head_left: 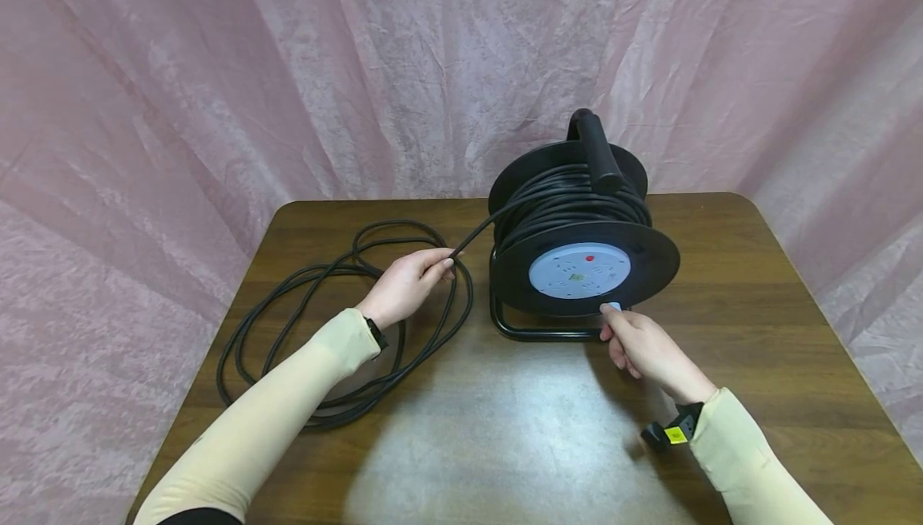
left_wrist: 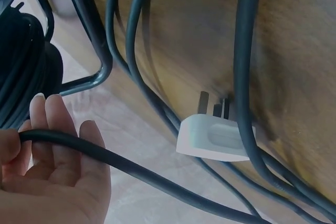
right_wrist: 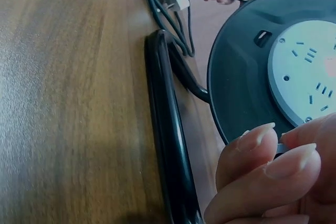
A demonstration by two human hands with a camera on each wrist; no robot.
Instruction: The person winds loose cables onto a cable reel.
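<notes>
A black cable reel [head_left: 656, 256] stands on the table, black cable [head_left: 548, 208] wound on its drum and a pale socket panel [head_left: 558, 276] on its front disc. My left hand [head_left: 407, 284] pinches the cable left of the reel, where a length runs up to the drum. In the left wrist view the cable [left_wrist: 142, 174] crosses the fingers [left_wrist: 60, 114], thumb pressed over it. My right hand [head_left: 652, 349] pinches a small pale knob [head_left: 614, 306] at the lower edge of the front disc; the fingertips [right_wrist: 294, 161] hide most of it.
Loose loops of cable [head_left: 234, 341] lie on the left of the wooden table [head_left: 757, 333]. A white plug [left_wrist: 215, 137] rests among them, pins showing. The reel has a black tube stand [head_left: 541, 334] and a top handle [head_left: 600, 152]. A pink curtain [head_left: 433, 68] hangs behind.
</notes>
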